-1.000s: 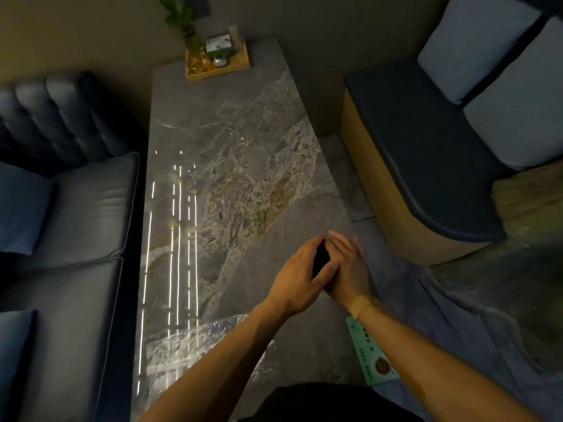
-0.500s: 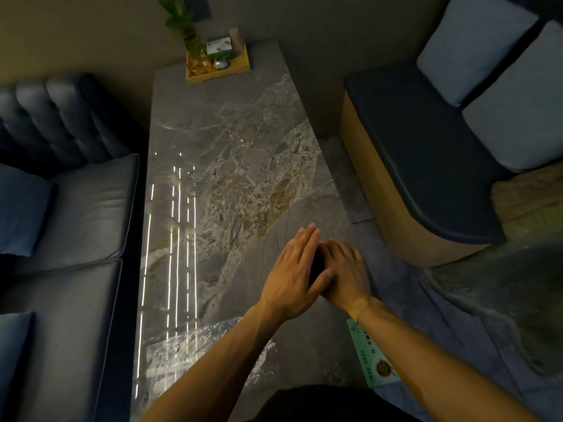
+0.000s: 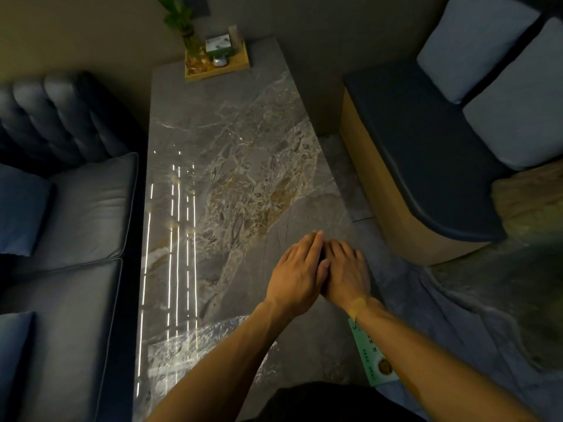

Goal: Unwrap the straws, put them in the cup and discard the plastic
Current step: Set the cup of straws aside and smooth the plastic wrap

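Two hands meet over the near right part of our marble table (image 3: 231, 141): the left hand (image 3: 297, 275) lies flat, fingers straight, against the right hand (image 3: 345, 272). Whether they hold anything, we cannot tell. A green card (image 3: 370, 357) under our right forearm has unreadable writing. Crinkled plastic (image 3: 189, 348) lies near left; a wooden tray (image 3: 240, 63) stands far.

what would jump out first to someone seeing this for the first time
The two hands pressed side by side over the near right part of the marble table: the left hand partly overlaps the right hand. Next, the bright streaks of reflected light along the table's left side, and the wooden tray with a plant at the far end.
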